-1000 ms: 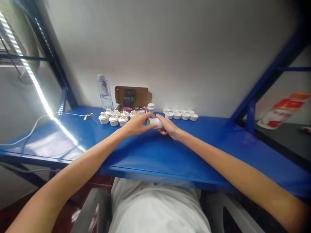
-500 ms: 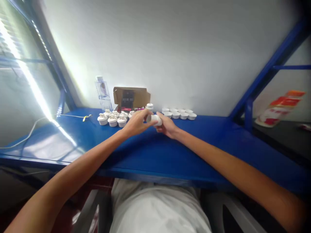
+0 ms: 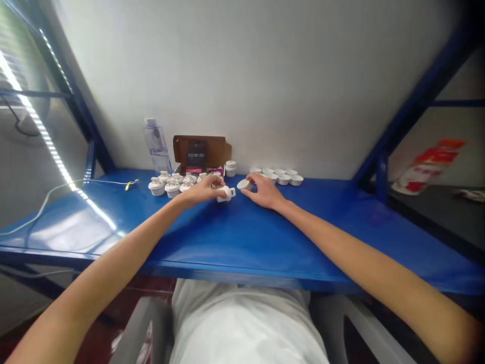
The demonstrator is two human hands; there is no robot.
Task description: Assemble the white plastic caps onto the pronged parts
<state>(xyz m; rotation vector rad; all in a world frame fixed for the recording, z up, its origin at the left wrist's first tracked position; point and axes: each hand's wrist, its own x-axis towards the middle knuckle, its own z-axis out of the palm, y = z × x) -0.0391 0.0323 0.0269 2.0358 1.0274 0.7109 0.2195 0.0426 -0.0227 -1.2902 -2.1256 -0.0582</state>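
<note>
My left hand [image 3: 206, 190] pinches a white fitting [image 3: 226, 193] with a small tab on its right side, above the blue table. Just to the right, my right hand [image 3: 263, 190] grips a small white cup [image 3: 244, 185] by its side, its opening tilted up. A gap separates the two pieces. Several white cups with fittings on top [image 3: 173, 188] stand to the left of my left hand. Behind my right hand are rows of open white cups [image 3: 284, 179]. A round white piece [image 3: 230, 168] stands behind, between my hands.
An open cardboard box [image 3: 220, 147] with a dark item stands by the wall, beside a clear bottle [image 3: 157, 146]. A white cable with a yellow tag [image 3: 129, 185] lies on the blue table [image 3: 235, 242]. A red and white bottle [image 3: 426, 169] is at right.
My hands have moved apart. The white piece held between them now shows as two: a fitting in my left hand and a cup in my right.
</note>
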